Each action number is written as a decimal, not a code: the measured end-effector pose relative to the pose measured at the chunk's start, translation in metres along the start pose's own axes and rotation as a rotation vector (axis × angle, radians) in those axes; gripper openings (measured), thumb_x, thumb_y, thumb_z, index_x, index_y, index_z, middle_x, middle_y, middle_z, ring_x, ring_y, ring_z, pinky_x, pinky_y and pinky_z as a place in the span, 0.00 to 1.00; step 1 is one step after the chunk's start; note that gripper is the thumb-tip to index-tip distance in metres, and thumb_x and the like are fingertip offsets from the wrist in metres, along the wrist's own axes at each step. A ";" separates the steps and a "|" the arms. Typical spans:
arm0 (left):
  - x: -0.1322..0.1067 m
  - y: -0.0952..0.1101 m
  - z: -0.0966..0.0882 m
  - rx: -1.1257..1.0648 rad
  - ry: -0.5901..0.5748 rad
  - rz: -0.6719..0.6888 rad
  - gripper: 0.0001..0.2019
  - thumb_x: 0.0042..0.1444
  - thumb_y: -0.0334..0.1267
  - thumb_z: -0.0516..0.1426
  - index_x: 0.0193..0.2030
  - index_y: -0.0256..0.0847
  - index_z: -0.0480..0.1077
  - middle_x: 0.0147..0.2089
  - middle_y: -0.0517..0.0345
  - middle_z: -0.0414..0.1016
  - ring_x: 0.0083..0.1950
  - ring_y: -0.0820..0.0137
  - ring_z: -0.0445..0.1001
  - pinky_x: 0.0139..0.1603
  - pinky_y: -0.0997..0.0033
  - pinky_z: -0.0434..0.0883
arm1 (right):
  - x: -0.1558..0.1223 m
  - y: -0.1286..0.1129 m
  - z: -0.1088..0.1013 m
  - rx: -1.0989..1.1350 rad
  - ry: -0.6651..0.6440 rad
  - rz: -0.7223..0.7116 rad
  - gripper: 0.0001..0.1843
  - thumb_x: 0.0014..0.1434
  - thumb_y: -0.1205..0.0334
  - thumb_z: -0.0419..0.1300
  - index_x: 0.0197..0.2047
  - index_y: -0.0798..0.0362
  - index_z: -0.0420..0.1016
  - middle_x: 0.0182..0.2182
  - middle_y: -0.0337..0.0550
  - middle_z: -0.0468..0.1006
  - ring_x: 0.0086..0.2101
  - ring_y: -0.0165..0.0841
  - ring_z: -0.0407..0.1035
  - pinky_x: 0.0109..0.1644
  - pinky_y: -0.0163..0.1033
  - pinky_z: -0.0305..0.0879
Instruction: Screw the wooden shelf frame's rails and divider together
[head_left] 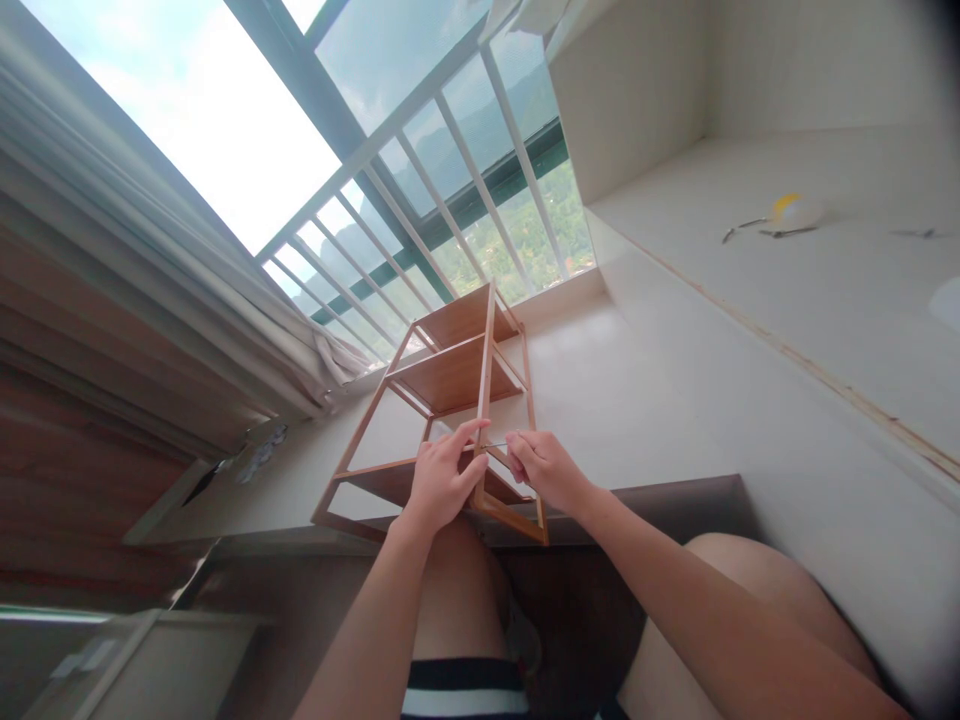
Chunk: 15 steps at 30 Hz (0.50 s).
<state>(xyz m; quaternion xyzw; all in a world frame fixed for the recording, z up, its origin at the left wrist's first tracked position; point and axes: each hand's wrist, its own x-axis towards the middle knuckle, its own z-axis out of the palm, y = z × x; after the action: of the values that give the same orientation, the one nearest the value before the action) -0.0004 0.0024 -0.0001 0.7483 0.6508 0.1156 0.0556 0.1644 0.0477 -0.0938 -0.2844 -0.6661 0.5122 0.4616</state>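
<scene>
The three-tier wooden rack point(448, 378), at ten o'clock from the right hand point(547, 465), looks mostly assembled, shelves point(465, 318) in place, but one fastening seems unfinished where its fingers pinch a thin metal tool point(497, 445) at the near post point(486, 370), the left hand point(442, 480) resting spread fingers there.

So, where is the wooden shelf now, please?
In the head view, the wooden shelf is just left of centre, in front of the railing, with the left hand on it and the right hand close by.
</scene>
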 end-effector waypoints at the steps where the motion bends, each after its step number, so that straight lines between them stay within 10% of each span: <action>1: 0.000 0.000 0.000 -0.001 0.001 0.002 0.23 0.60 0.45 0.51 0.63 0.56 0.64 0.49 0.62 0.78 0.53 0.66 0.74 0.58 0.63 0.61 | 0.000 0.001 0.002 0.030 0.009 0.019 0.32 0.70 0.46 0.39 0.20 0.54 0.61 0.17 0.39 0.67 0.22 0.27 0.62 0.32 0.33 0.56; 15: 0.000 0.002 -0.001 -0.011 0.004 -0.002 0.22 0.60 0.45 0.52 0.62 0.57 0.64 0.49 0.63 0.78 0.54 0.66 0.73 0.58 0.63 0.61 | -0.006 -0.007 0.001 -0.131 0.185 -0.051 0.28 0.71 0.49 0.40 0.24 0.53 0.62 0.18 0.38 0.65 0.23 0.28 0.61 0.32 0.34 0.54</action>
<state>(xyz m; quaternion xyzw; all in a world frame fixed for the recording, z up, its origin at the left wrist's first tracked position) 0.0014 0.0021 0.0017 0.7470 0.6511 0.1206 0.0587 0.1663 0.0402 -0.0889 -0.3431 -0.6599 0.4272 0.5142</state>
